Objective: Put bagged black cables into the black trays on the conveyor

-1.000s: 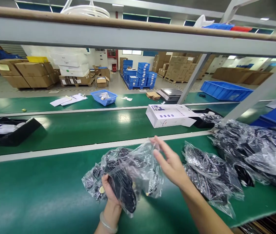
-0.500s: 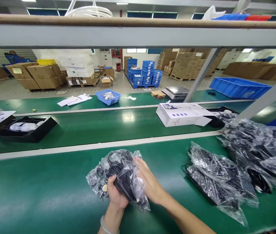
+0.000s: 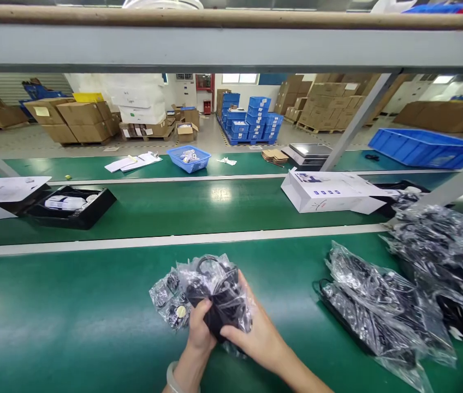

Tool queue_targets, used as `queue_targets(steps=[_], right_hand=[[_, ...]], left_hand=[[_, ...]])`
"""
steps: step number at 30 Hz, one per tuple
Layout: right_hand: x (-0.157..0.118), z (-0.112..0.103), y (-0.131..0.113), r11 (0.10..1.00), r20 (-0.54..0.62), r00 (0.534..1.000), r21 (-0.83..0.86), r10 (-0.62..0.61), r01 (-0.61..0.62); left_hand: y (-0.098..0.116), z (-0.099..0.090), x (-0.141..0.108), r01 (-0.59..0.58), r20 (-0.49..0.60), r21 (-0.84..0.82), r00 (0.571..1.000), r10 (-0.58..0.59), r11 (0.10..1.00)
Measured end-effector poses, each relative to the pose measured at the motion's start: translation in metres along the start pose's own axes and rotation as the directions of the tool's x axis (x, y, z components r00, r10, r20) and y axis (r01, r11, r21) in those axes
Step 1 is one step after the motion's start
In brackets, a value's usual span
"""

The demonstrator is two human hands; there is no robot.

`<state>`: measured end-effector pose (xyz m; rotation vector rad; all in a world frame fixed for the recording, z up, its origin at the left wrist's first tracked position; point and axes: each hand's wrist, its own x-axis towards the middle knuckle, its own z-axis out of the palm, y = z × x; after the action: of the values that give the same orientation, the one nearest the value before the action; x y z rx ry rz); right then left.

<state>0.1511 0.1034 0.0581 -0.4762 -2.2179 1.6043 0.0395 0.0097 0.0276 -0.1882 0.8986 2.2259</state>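
Hands, left hand and right hand, clasp bagged black parts.

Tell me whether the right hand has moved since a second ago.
Yes. The right hand came down and in, away from the white belt stripe, and now clasps the plastic bag together with the left hand.

From where I stand, nothing printed can be read. The white box on the middle belt carries a row of small dark blue marks and a logo, too small to make out. The papers on the far belt and the labels on the cardboard cartons are illegible too.
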Motion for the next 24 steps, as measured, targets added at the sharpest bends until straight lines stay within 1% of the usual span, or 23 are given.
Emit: queue_targets(steps=[1,3,5,6,8,9,10,11,12,13,14,15,16,17,18,19,20,21,23,24], right_hand=[[0.007,0.003,0.002,0.995,0.015,1.000,0.100,0.017,-0.018],[0.020,0.007,0.004,0.960,0.065,0.998,0.278,0.013,-0.030],[0.028,0.008,0.005,0.919,0.111,0.994,0.393,-0.004,-0.040],[0.029,0.009,0.006,0.898,0.122,0.992,0.439,-0.010,-0.045],[0.030,0.008,0.007,0.850,0.154,0.988,0.518,0.015,-0.093],[0.029,0.008,0.007,0.822,0.167,0.985,0.553,0.053,-0.138],[0.027,0.006,0.008,0.784,0.173,0.979,0.590,0.110,-0.192],[0.026,0.004,0.009,0.734,0.173,0.968,0.632,0.180,-0.250],[0.025,0.001,0.011,0.677,0.160,0.954,0.675,0.254,-0.293],[0.024,-0.003,0.013,0.622,0.136,0.936,0.715,0.323,-0.319],[0.025,-0.008,0.015,0.578,0.098,0.919,0.751,0.381,-0.320],[0.026,-0.013,0.018,0.548,0.061,0.902,0.776,0.427,-0.312],[0.028,-0.018,0.021,0.531,0.030,0.887,0.792,0.460,-0.303],[0.030,-0.023,0.025,0.521,0.008,0.876,0.801,0.483,-0.294],[0.034,-0.028,0.028,0.512,0.002,0.867,0.806,0.498,-0.296],[0.037,-0.031,0.031,0.501,0.015,0.861,0.808,0.508,-0.310],[0.041,-0.034,0.034,0.488,0.043,0.854,0.805,0.518,-0.337],[0.045,-0.036,0.036,0.477,0.073,0.848,0.800,0.526,-0.365],[0.053,-0.038,0.037,0.461,0.106,0.831,0.790,0.546,-0.404],[0.058,-0.039,0.036,0.456,0.107,0.822,0.788,0.559,-0.413]], left_hand=[[-0.004,-0.002,-0.001,-0.033,0.003,0.034,0.999,0.033,0.999],[-0.010,-0.008,-0.003,-0.141,0.014,0.121,0.990,0.141,0.983],[-0.012,-0.012,-0.004,-0.271,0.050,0.217,0.963,0.266,0.938],[-0.010,-0.012,-0.004,-0.324,0.085,0.254,0.946,0.313,0.911],[0.002,-0.010,-0.004,-0.394,0.203,0.305,0.916,0.345,0.867],[0.013,-0.009,-0.003,-0.431,0.294,0.341,0.893,0.341,0.835],[0.026,-0.009,-0.001,-0.485,0.390,0.397,0.858,0.335,0.779],[0.041,-0.011,0.003,-0.555,0.474,0.473,0.815,0.334,0.684],[0.058,-0.016,0.008,-0.622,0.526,0.562,0.777,0.345,0.545],[0.076,-0.024,0.015,-0.659,0.544,0.655,0.751,0.375,0.369],[0.093,-0.036,0.023,-0.639,0.526,0.748,0.737,0.425,0.181],[0.108,-0.051,0.032,-0.558,0.474,0.829,0.728,0.495,0.026],[0.121,-0.067,0.041,-0.457,0.430,0.885,0.732,0.528,-0.088],[0.131,-0.083,0.049,-0.373,0.402,0.913,0.760,0.510,-0.164],[0.137,-0.097,0.055,-0.323,0.386,0.922,0.796,0.466,-0.212],[0.141,-0.109,0.059,-0.313,0.384,0.921,0.832,0.401,-0.232],[0.143,-0.117,0.061,-0.336,0.393,0.916,0.858,0.329,-0.220],[0.146,-0.121,0.062,-0.365,0.401,0.915,0.877,0.266,-0.173],[0.155,-0.122,0.062,-0.381,0.377,0.925,0.912,0.161,-0.006],[0.165,-0.119,0.062,-0.369,0.357,0.926,0.925,0.132,0.079]])
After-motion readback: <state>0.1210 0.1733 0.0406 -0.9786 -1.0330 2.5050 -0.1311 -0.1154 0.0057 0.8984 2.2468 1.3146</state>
